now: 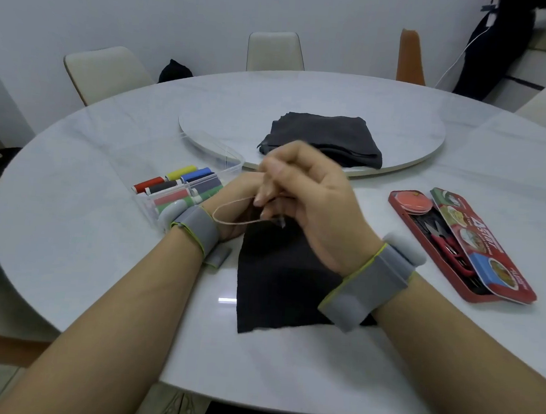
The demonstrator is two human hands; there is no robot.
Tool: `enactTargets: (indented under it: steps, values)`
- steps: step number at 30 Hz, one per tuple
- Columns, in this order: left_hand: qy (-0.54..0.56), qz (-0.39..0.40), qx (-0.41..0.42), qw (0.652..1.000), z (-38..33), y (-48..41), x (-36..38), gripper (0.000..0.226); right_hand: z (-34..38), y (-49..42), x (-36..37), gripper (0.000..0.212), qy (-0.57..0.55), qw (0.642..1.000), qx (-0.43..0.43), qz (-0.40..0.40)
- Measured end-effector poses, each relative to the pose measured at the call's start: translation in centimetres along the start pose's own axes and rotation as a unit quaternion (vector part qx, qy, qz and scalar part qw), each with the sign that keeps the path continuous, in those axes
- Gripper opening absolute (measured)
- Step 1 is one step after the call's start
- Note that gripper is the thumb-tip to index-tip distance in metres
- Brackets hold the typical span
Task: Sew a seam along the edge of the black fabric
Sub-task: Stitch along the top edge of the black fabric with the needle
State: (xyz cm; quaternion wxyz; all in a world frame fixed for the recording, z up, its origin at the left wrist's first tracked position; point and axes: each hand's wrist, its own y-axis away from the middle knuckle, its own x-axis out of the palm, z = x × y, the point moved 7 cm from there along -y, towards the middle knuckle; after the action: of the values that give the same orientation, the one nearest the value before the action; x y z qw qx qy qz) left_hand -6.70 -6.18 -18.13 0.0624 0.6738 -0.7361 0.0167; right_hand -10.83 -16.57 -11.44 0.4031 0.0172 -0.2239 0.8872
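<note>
- My right hand (302, 192) hovers over the far end of the black fabric (279, 279), fingers curled in and thumb pressed to forefinger. I judge I am pinching a needle, but it is too thin and blurred to make out.
- My left hand (232, 203) sits just behind the right, mostly hidden by it. I cannot tell how far its fingers are open or whether they hold the cloth's edge.
- A pale tan thread (232, 211) hangs in a slack loop between my hands, from near my right fingertips toward my left wrist and back to the fabric's top edge.
- To do this step well, I should draw that loop through steadily until it lies snug, not so tight that the edge puckers.
- I should keep the edge pinned flat while pulling, and watch that the loop does not knot on itself.
- The next stitch wants to enter close beside this one, at an even distance from the edge.
- The black fabric lies flat on the white table (97, 258) right in front of me, between my forearms, its near end under my right wrist.
- It is a matte, roughly rectangular piece with a slightly ragged near edge, and the pale thread shows clearly against it.
- No finished stitches are visible from here, so I cannot tell how far along the seam is.
</note>
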Motion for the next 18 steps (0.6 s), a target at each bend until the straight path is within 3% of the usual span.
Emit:
enactTargets:
  steps: [2,5,7,10,12,18]
  values:
    - [-0.003,0.008,0.005,1.000,-0.2,0.2,0.0,0.030,0.1,-0.8,-3.0,0.010,0.047,0.995,0.004,-0.091]
    - [-0.001,0.026,0.007,1.000,-0.7,0.5,0.5,0.015,-0.8,-1.3,-6.7,0.008,0.182,0.966,0.075,-0.170]
    - [0.009,0.028,0.009,1.000,-0.6,0.5,0.4,0.011,-1.8,-1.3,-7.7,0.011,0.230,0.951,0.145,-0.148]
    - [0.026,0.024,0.010,0.999,-0.5,0.4,0.2,0.012,-3.0,-1.0,-7.2,0.008,0.270,0.937,0.217,-0.036]
    - [0.022,0.023,0.007,0.999,-0.5,0.4,0.1,0.011,-3.3,-0.8,-7.0,0.008,0.285,0.932,0.226,0.002]
    - [0.038,0.012,0.015,0.999,-0.5,0.3,0.1,0.007,-3.0,-1.0,-7.7,0.016,0.299,0.932,0.205,0.000]
